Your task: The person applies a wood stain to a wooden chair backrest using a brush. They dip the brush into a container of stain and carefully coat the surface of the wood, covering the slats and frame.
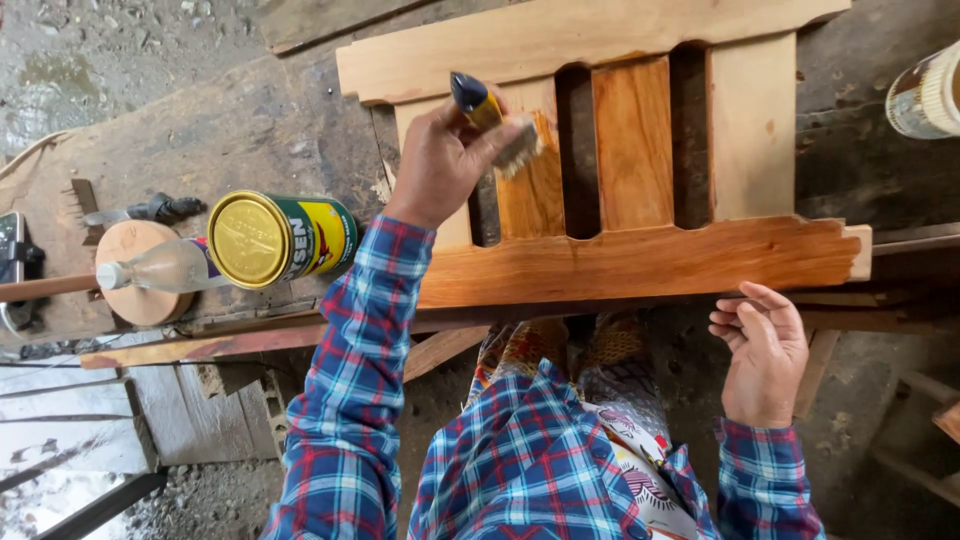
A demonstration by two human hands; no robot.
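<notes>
- Looking down from the head view, we take the wooden slatted panel as landmark; it lies flat across a dark workbench.
- Left hand is closed round the handle of a paintbrush, over the panel's left end; blue-and-yellow handle sticks up past the fingers, bristles touch the second slat from the left.
- That slat, the middle slat and the panel's near rail look darker, orange-brown and wet; the far rail and the right slat are pale.
- Right hand sits just below the panel's near right corner, fingers loosely curled, half open, holding nothing; fingertips are just under the rail edge, whether touching we cannot tell.
- Both sleeves are blue-and-red plaid; patterned cloth shows below the panel's near edge, between the arms.
- Left of the panel, a round tin can lies on its side on the bench, gold lid toward us, green-and-yellow body.
- Just left of the can, a clear bottle lies on its side over a round wooden disc.
- Farther left, a dark tool rests near the disc; we cannot tell its kind.
- Right of the panel, at the frame edge, part of a pale container shows.
- Beyond the panel's far left, gravelly ground.
</notes>
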